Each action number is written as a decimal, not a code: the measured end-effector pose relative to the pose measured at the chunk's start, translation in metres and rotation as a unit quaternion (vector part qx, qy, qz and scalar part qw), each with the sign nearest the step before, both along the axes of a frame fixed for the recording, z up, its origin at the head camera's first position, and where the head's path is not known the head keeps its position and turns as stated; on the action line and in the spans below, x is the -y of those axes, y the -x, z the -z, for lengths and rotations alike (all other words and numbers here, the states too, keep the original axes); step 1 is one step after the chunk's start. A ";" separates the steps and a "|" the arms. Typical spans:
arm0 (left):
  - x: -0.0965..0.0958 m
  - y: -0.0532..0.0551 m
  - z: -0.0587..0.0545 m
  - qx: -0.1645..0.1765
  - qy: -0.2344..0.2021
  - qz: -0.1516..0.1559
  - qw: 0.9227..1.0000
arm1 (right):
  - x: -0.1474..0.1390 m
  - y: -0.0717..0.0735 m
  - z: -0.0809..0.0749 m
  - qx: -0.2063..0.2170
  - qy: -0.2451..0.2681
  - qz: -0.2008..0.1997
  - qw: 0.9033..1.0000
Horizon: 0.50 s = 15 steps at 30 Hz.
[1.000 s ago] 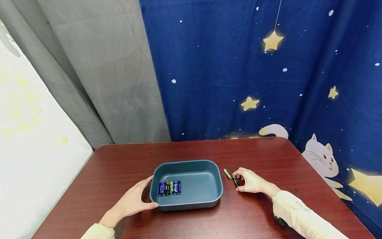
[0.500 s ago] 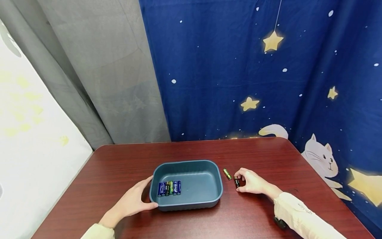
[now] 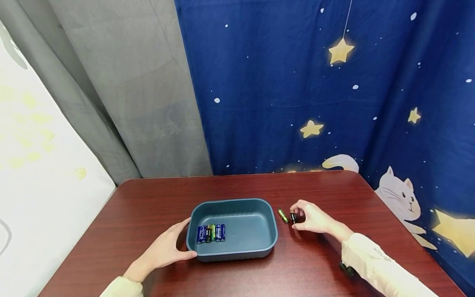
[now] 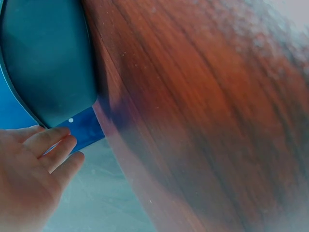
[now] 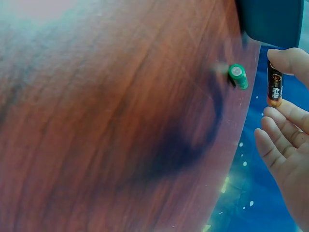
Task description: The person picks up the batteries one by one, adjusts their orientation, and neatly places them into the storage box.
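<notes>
My right hand point(image 3: 314, 218) pinches a black and gold battery point(image 5: 274, 86) by its two ends, between thumb and index finger. In the right wrist view the other fingers stay loosely extended. Just left of it on the table lies a green battery point(image 3: 283, 216). My left hand point(image 3: 165, 245) rests with spread, fairly straight fingers against the left end of a dark teal plastic bin point(image 3: 249, 233), its thumb at the front corner. Inside the bin's left part, a side-by-side row of several batteries point(image 3: 218, 233) shows blue, black and green casings.
The reddish-brown wooden table point(image 3: 148, 202) has a rounded far edge. Behind it hang a grey curtain point(image 3: 126, 82) and a blue curtain with stars and a cat point(image 3: 259, 82). A white panel point(image 3: 41, 165) stands on the left.
With the black battery pinched, my right hand first shifted slightly right, away from the green battery, then rose a little toward the far side. The left hand and bin kept their place.
</notes>
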<state>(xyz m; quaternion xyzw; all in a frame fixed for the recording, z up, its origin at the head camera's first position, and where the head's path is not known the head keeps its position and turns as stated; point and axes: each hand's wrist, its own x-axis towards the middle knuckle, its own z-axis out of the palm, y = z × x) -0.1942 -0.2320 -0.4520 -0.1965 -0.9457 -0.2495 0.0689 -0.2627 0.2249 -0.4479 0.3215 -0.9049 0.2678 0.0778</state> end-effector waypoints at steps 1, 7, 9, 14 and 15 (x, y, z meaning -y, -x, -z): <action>0.000 0.000 0.000 -0.001 0.000 0.000 1.000 | 0.001 0.000 -0.001 -0.002 0.000 -0.001 1.000; 0.000 0.001 0.000 -0.006 0.000 0.002 1.000 | 0.005 0.001 -0.008 -0.016 0.003 -0.011 1.000; 0.000 0.001 0.000 -0.007 0.001 0.002 1.000 | 0.007 0.001 -0.011 -0.020 0.004 -0.014 1.000; 0.001 0.000 0.000 -0.006 0.004 -0.001 1.000 | 0.013 0.003 -0.018 -0.025 0.012 -0.022 0.999; 0.001 0.000 0.000 -0.005 0.004 -0.001 1.000 | 0.014 0.003 -0.020 -0.027 0.014 -0.023 0.999</action>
